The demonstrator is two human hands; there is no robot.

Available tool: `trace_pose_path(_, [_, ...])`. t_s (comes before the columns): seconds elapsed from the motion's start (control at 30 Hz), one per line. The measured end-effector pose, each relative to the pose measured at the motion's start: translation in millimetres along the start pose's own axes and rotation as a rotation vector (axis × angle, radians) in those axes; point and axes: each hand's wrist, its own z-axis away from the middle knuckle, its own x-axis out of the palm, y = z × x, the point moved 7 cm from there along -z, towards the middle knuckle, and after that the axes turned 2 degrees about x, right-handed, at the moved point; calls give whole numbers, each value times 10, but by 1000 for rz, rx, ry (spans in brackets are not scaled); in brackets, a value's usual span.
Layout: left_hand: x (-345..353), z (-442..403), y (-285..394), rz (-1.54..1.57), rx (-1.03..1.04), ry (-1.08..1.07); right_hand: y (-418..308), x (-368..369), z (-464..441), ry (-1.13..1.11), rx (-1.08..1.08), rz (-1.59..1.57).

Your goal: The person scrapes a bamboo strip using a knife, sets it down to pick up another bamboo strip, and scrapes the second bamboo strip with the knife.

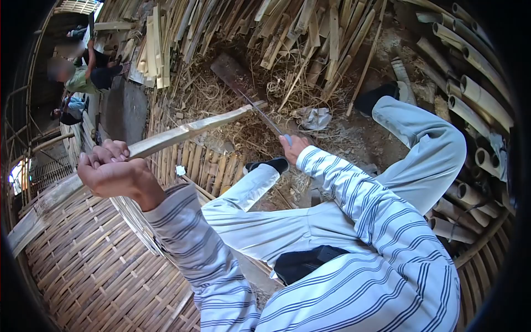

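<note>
My left hand (119, 169) is closed in a fist around a long split bamboo strip (193, 130), palm side up. One end of the strip points away from me, and the other runs back past my wrist to the left edge. My right hand (293, 146) grips the blue handle of a knife (269, 120). Its thin blade slants up and to the left, crossing the strip near its far end; I cannot tell whether they touch. Just beyond the blade is a dark brown flat piece (228, 69), perhaps part of the knife or a separate slab.
Split bamboo pieces (298, 33) are heaped at the back, with shavings (232, 119) on the ground. Cut bamboo tubes (481, 99) are stacked at right. A woven bamboo panel (105, 260) lies at lower left. Other people (83, 80) sit at upper left. A crumpled wrapper (316, 118) lies near my foot.
</note>
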Motion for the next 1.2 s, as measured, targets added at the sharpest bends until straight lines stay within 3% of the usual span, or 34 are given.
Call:
trace_pose_path(0.17, [-83,-54,-23,-58,3,-12,-355,-58,254,18,-104,-23])
trace_pose_path(0.3, [-108,2,27,-24,5,35,-101,38,28,27,-26,-30])
trace_pose_path(0.33, [-105,0,21,-23,-4,37,-219,38,93,67,-159,-113])
trace_pose_path(0.53, [-140,-8,-8,-26,-1,-13,-162,43,190,-47,33,-67])
trace_pose_path(0.57, [-134,-29,-8,-10,14,-5,38,145,-1,35,-31,-5])
trace_pose_path(0.77, [-212,-84,-66,22,-8,43,-582,-16,408,-120,-138,-3])
trace_pose_path(0.83, [-258,-57,-53,-1,20,33,-641,-68,451,-62,-101,28])
trace_pose_path(0.87, [-245,-37,-40,-25,15,11,-385,67,258,47,-10,35])
trace_pose_path(0.9, [-248,-23,-16,-27,8,20,-189,136,43,5,-57,-51])
trace_pose_path(0.97, [-222,3,2,-4,-2,41,51,182,-121,154,-25,-13])
trace_pose_path(1.0, [-182,15,26,-40,4,41,-148,168,-122,-7,-100,-31])
trace_pose_path(1.2, [-94,101,42,-63,40,-8,-342,-36,133,56,36,-35])
